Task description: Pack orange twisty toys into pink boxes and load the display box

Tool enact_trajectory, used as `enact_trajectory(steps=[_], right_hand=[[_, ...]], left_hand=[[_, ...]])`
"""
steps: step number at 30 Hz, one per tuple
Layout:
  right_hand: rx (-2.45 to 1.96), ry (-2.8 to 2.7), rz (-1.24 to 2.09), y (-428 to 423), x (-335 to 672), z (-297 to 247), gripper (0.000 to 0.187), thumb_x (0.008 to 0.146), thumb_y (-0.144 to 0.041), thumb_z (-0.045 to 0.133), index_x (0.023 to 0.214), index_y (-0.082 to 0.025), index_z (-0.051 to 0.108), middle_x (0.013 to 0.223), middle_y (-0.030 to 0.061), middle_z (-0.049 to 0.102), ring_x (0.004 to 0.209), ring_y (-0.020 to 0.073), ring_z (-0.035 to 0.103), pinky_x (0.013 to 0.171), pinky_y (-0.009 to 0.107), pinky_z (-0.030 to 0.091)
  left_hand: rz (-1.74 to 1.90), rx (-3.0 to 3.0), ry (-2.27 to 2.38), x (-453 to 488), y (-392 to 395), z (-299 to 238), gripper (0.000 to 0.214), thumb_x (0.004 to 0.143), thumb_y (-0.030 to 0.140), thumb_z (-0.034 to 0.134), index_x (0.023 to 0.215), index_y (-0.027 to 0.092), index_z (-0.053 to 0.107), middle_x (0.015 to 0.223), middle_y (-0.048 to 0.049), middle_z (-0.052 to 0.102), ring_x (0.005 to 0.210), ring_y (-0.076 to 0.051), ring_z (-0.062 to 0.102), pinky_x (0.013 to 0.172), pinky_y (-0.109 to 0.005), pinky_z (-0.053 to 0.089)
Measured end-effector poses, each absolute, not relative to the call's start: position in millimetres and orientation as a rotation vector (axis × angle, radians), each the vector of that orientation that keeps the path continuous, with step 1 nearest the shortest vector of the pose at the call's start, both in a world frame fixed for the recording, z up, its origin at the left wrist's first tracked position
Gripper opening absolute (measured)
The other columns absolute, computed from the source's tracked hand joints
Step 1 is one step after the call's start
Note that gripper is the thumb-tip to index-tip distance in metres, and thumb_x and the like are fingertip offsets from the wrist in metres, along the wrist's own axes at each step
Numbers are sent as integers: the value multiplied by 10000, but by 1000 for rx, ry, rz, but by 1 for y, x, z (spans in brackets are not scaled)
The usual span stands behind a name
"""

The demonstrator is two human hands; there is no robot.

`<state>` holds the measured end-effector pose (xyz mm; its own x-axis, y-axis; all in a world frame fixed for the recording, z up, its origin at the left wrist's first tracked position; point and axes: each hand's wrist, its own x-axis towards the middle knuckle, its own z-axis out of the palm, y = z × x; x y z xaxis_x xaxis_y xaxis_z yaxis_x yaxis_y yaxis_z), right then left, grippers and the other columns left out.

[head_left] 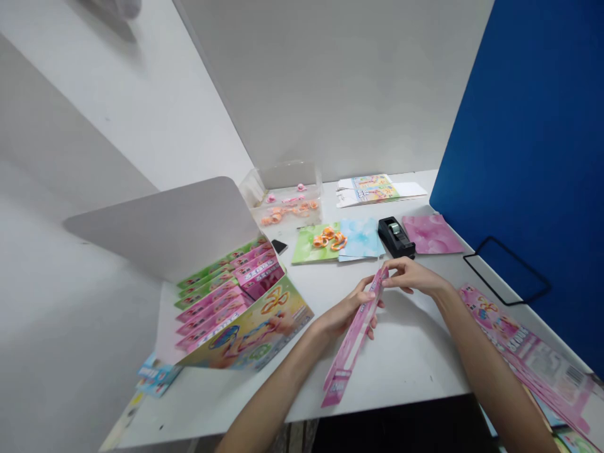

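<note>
A long, thin pink printed carton (355, 343), apparently folded nearly flat, slants over the front of the white table. My left hand (346, 309) is wrapped round its middle, with fingertips showing past the right edge. At the carton's upper end, my right hand (406, 275) pinches the edge between thumb and fingers. To the left stands an open display box (264, 327) holding rows of pink and green packs (221, 308). Flat pink printed cartons (523, 352) lie in a pile at the right, beside my right forearm.
Behind my hands sit a black tape dispenser (396, 236), a pink card (433, 234), blue cards (361, 238) and a green card (306, 243) with an orange coiled piece (330, 239). A clear bin (285, 214), flat boxes (377, 190) and a phone (279, 246) are farther back. A blue partition (528, 157) borders the right.
</note>
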<state>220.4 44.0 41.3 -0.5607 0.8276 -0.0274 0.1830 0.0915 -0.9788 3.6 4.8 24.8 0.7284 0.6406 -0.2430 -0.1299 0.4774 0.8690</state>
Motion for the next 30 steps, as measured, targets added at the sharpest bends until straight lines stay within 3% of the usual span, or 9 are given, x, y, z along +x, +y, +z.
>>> enact_trajectory(steps=[3, 6, 10, 14, 18, 20, 23, 26, 30], right_hand=[[-968, -1833, 1547, 42, 220, 42, 344, 738, -456, 754, 884, -154, 680, 789, 10, 621, 497, 55, 447, 338, 163, 330], [-976, -1850, 1625, 40, 216, 41, 360, 725, -461, 767, 874, -154, 653, 688, -18, 599, 482, 65, 472, 353, 163, 378], [-976, -1862, 1688, 39, 212, 42, 380, 725, -477, 759, 880, -141, 672, 595, -36, 589, 401, 52, 417, 335, 174, 356], [-1002, -1876, 1682, 38, 212, 43, 382, 716, -457, 763, 565, -138, 616, 405, -63, 437, 350, 42, 343, 333, 185, 279], [-1000, -1707, 1658, 39, 217, 43, 456, 720, -482, 750, 475, -161, 537, 329, -72, 353, 308, 39, 275, 322, 202, 185], [-972, -1472, 1621, 41, 223, 44, 469, 690, -527, 756, 489, -177, 515, 329, -85, 327, 295, 34, 225, 310, 205, 146], [-941, -1081, 1359, 47, 233, 46, 470, 640, -522, 791, 514, -200, 473, 359, -104, 305, 308, 30, 205, 307, 197, 136], [-903, -840, 1021, 53, 238, 49, 462, 644, -468, 797, 507, -213, 437, 372, -103, 301, 325, 42, 242, 314, 199, 183], [-986, -947, 626, 49, 233, 50, 444, 698, -400, 757, 430, -200, 465, 367, -60, 378, 352, 66, 327, 351, 227, 263]], left_hand=[[505, 994, 629, 5, 7, 21, 728, 763, 468, 631, 1409, 340, 320, 984, -25, 540, 558, -94, 590, 493, -255, 528], [550, 1000, 669, 8, 10, 18, 682, 739, 454, 637, 1350, 270, 394, 903, -10, 558, 531, -88, 583, 495, -230, 512], [556, 956, 684, 11, 11, 16, 695, 742, 467, 637, 1339, 223, 382, 878, -23, 606, 520, -108, 605, 522, -256, 527], [566, 953, 725, 14, 17, 7, 740, 736, 463, 678, 1362, 231, 360, 824, -21, 644, 479, -128, 606, 501, -287, 534], [553, 968, 646, 15, 26, -1, 804, 800, 641, 579, 1436, 238, 300, 971, -109, 692, 637, -191, 689, 612, -342, 556], [474, 1050, 611, 13, 29, -2, 785, 823, 693, 502, 1417, 199, 366, 1045, -154, 689, 769, -224, 709, 696, -358, 554], [554, 1431, 787, 11, 24, -3, 568, 911, 584, 447, 1310, 186, 514, 1046, -132, 701, 837, -197, 692, 762, -330, 536], [712, 2102, 956, 11, 13, -7, 334, 958, 372, 443, 1158, 183, 631, 1014, -101, 715, 905, -200, 672, 822, -343, 523], [1053, 2857, 830, 12, 9, -10, 397, 922, 118, 440, 1298, 202, 536, 1160, -104, 673, 1105, -210, 621, 933, -363, 493]])
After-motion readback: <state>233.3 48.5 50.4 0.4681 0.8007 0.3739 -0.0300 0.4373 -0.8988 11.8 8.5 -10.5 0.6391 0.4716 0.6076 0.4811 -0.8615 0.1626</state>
